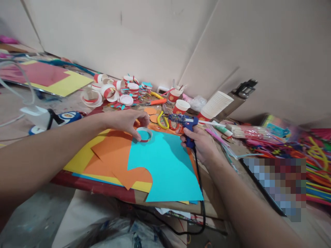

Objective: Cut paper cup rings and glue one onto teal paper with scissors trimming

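A paper cup ring (144,134) rests on the turquoise paper (165,155). My left hand (126,124) has its thumb at the ring's left edge, with the fingers curved above it. In my right hand (198,139) is a blue hot glue gun (190,125), a white glue stick at its back and its nozzle pointing left over the paper's far edge. The gun's black cord hangs down past the table's front edge. Orange sheets (111,155) and yellow sheets (82,155) lie partly under the turquoise one.
Cut cups and rings (111,92) crowd the back left. Behind the gun stand a red and white cup (181,106), stacked cups (217,105) and a dark bottle (236,100). Yellow-handled scissors (162,121) lie near its nozzle. Pipe cleaners (317,155) and a blurred tablet-like object fill the right.
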A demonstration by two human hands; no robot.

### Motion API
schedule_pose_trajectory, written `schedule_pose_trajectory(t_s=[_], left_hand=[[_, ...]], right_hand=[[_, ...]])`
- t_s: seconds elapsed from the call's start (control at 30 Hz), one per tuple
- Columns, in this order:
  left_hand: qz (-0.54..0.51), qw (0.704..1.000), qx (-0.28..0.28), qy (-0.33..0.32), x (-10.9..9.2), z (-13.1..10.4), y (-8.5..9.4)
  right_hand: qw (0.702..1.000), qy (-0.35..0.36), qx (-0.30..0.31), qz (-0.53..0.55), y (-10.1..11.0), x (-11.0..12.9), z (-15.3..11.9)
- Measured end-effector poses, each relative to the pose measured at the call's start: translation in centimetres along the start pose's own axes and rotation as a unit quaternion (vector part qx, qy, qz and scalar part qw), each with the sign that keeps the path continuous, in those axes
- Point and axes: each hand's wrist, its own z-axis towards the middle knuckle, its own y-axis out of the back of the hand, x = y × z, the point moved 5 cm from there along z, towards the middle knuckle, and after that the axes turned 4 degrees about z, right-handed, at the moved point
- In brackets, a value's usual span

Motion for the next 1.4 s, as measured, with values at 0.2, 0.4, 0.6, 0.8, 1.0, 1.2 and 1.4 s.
schedule_pose_trajectory(t_s=[0.2, 0.4, 0.6, 0.8, 1.0, 1.2, 1.4], left_hand=[[-0.002, 1.000, 0.003, -0.004, 0.0, 0.0, 0.0], [-0.008, 1.000, 0.005, -0.010, -0.1, 0.0, 0.0], [0.011, 1.000, 0.020, 0.000, -0.3, -0.2, 0.1], [0.030, 0.999, 0.017, 0.027, -0.2, -0.5, 0.6], [0.023, 0.999, 0.040, -0.015, -0.2, -0.6, 0.8], [0.027, 0.999, 0.036, -0.014, 0.2, -0.4, 0.8], [0.047, 0.998, 0.035, 0.004, 0.3, -0.4, 0.6]], right_hand=[[0.999, 0.009, -0.048, -0.019, 0.7, -1.1, 0.5], [0.999, 0.008, -0.033, -0.022, 0.6, -1.8, 0.7], [0.999, 0.007, -0.045, -0.014, 0.7, -1.7, 0.7], [0.999, 0.003, -0.045, -0.017, 0.6, -1.7, 0.6], [0.999, 0.011, -0.039, -0.003, 0.7, -1.9, 0.8], [0.999, 0.017, -0.045, -0.010, 0.3, -2.1, 0.8], [0.999, 0.017, -0.051, -0.008, 0.2, -2.1, 0.6]])
